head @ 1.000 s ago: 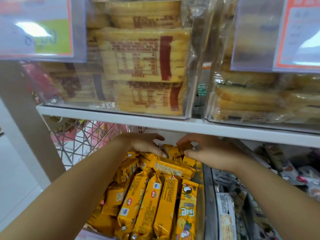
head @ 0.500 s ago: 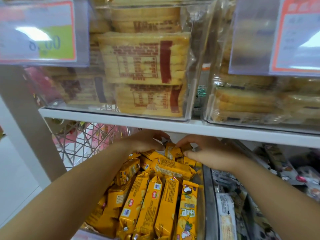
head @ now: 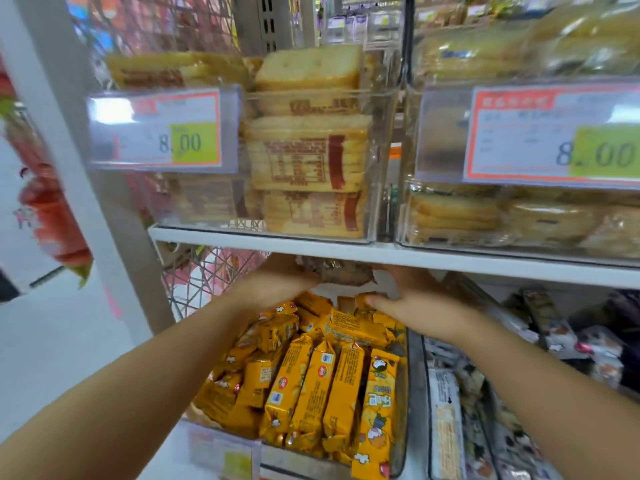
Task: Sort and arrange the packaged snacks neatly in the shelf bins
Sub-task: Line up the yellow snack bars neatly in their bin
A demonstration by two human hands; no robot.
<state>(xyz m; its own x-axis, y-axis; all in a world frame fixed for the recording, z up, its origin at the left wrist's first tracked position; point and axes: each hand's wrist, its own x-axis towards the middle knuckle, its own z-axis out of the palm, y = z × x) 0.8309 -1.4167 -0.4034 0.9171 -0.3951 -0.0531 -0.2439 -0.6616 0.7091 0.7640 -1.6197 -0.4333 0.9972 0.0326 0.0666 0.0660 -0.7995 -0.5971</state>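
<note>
Far in the bin (head: 406, 410) of yellow snack packs (head: 313, 382), under the shelf (head: 450, 261), the left hand (head: 277, 284) curls round a blurred brown packet (head: 341, 271); the right hand (head: 417, 301) meets its other end, grip unclear.

A white shelf board (head: 450, 261) runs across the middle of the view. Above it hang two price labels with orange-red borders, each in a clear holder: the left price label (head: 162, 129) and the right price label (head: 554, 133) both read 8.00 on a yellow-green patch. A third, small label (head: 225, 455) at the bottom is too blurred to read. A grey upright post (head: 86, 133) stands at the left, leaning in the wide view. Beside it is a wire mesh panel (head: 201, 275) with pink shapes behind. Further left are blurred red packages (head: 52, 220) above a pale floor (head: 62, 341).
</note>
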